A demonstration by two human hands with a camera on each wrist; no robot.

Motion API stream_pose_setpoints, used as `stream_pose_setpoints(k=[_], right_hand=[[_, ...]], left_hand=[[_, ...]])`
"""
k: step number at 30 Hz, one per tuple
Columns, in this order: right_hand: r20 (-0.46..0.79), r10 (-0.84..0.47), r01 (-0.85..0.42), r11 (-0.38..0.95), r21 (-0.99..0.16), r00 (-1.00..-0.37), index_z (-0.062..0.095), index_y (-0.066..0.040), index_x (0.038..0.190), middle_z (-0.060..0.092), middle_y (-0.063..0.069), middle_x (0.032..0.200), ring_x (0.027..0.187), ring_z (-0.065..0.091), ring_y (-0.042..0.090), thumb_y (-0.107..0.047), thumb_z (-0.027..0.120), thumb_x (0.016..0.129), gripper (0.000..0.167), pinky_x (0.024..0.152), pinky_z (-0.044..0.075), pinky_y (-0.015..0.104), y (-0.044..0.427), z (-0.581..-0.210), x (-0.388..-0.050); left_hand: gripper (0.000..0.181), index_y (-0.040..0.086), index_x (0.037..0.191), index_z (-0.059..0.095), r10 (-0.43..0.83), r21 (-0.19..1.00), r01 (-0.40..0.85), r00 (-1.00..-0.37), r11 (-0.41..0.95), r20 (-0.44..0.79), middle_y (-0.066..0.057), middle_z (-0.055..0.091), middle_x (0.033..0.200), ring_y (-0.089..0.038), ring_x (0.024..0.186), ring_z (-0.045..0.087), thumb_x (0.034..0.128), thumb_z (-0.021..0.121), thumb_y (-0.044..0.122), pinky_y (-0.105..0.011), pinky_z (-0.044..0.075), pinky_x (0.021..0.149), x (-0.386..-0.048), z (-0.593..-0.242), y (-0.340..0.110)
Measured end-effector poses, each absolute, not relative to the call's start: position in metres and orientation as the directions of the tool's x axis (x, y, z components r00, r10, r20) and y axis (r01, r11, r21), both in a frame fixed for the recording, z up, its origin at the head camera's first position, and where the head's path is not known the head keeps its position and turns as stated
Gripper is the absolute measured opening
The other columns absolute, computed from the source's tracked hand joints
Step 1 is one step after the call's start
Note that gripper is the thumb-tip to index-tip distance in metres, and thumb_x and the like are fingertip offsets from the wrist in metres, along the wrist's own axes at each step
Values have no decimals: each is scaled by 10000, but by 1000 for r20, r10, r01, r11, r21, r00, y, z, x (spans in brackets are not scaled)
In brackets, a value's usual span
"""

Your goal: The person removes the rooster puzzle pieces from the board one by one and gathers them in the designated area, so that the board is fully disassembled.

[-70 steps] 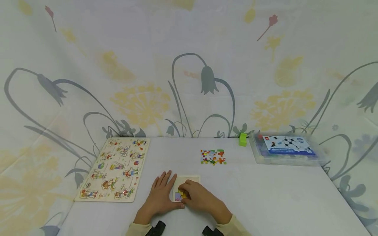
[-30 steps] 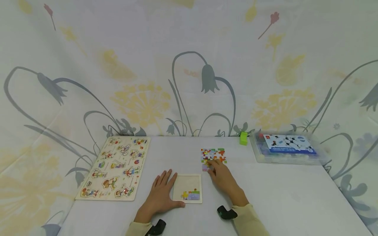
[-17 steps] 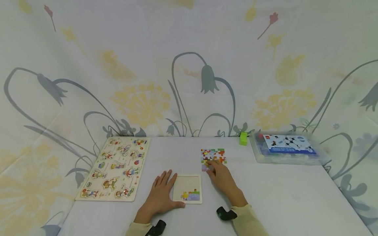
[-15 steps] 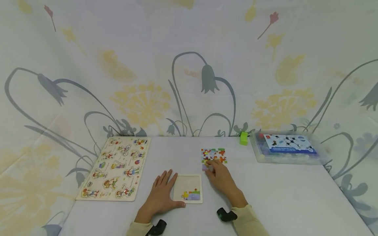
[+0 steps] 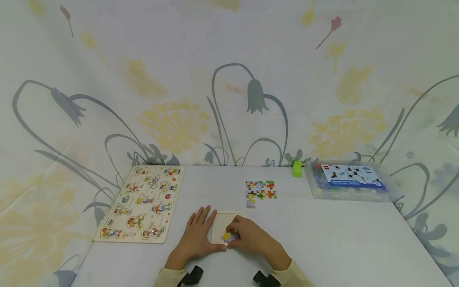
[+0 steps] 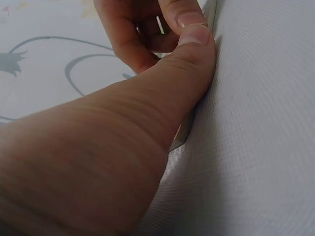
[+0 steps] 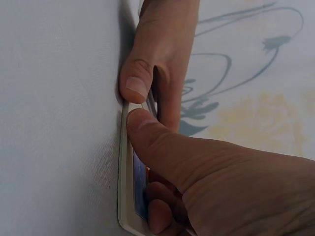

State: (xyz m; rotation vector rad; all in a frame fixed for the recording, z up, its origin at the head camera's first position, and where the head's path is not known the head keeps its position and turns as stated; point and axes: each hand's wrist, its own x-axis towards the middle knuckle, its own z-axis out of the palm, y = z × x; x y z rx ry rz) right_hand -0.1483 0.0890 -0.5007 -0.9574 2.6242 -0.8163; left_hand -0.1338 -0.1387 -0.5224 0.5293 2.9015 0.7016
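My left hand (image 5: 196,235) lies flat with straight fingers along the left side of a small wooden puzzle tray (image 5: 217,223), its thumb at the tray's near edge. Over the tray's lower right, my right hand (image 5: 252,238) has its thumb and forefinger curled about a yellow puzzle piece (image 5: 226,237). Purple pieces partly show beneath those fingers. In the right wrist view the thumbs (image 7: 142,120) almost meet at the tray rim (image 7: 124,196), and a blue-purple piece (image 7: 140,184) lies inside. Beyond the tray are several loose puzzle pieces (image 5: 261,189), with a purple one (image 5: 250,203) nearest.
At the left lies a large wooden picture board (image 5: 140,203) with cut-out figures. A green block (image 5: 297,169) and a clear plastic box (image 5: 353,180) with a blue-and-white label stand at the back right. A floral cloth (image 5: 229,79) hangs behind the white table (image 5: 322,243).
My right hand carried a purple piece from the tray to the loose pieces and left it there. Since then it has come back over the tray. The left hand has stayed in place.
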Motion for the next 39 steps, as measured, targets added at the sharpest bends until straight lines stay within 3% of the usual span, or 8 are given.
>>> stream_pose_setpoints(k=[13, 22, 30, 34, 39], right_hand=[[-23, -620, -488, 639, -594, -784, 706, -116, 1041, 592, -65, 955, 767, 469, -16, -214, 866, 821, 289, 703, 467, 175, 82, -499, -143], [-82, -630, -449, 633, -631, -772, 738, -94, 1134, 597, -79, 957, 788, 490, -21, -170, 838, 849, 311, 714, 480, 163, 87, -496, -145], [-38, -657, -480, 587, -652, -753, 739, -137, 1151, 638, -76, 1035, 838, 520, -23, -167, 792, 891, 267, 755, 503, 177, 92, -498, -149], [11, -595, -457, 605, -652, -804, 716, -159, 1164, 631, -75, 1090, 926, 558, 40, -189, 764, 910, 260, 827, 522, 256, 105, -499, -158], [73, -410, -358, 682, -638, -909, 706, -162, 1156, 631, -50, 1111, 985, 580, 130, -112, 751, 906, 258, 856, 528, 349, 136, -505, -173]], left_hand=[[1174, 77, 1595, 341, 347, 461, 293, -937, 838, -35, -188, 252, 1680, -431, 1558, 198, 713, 808, 694, -633, 172, 1248, -131, -523, -141], [1173, 86, 1596, 342, 349, 460, 294, -936, 838, -37, -179, 253, 1681, -421, 1561, 199, 710, 806, 699, -636, 177, 1250, -132, -524, -141], [1167, 84, 1596, 344, 350, 466, 296, -936, 834, -30, -177, 251, 1683, -417, 1562, 196, 713, 809, 690, -634, 170, 1251, -133, -524, -140], [1164, 79, 1593, 349, 347, 478, 288, -937, 830, -38, -174, 247, 1685, -415, 1565, 189, 715, 806, 692, -635, 164, 1253, -133, -522, -138], [1158, 64, 1583, 364, 343, 492, 278, -938, 825, -45, -187, 256, 1679, -423, 1563, 189, 707, 826, 664, -636, 160, 1254, -133, -518, -137]])
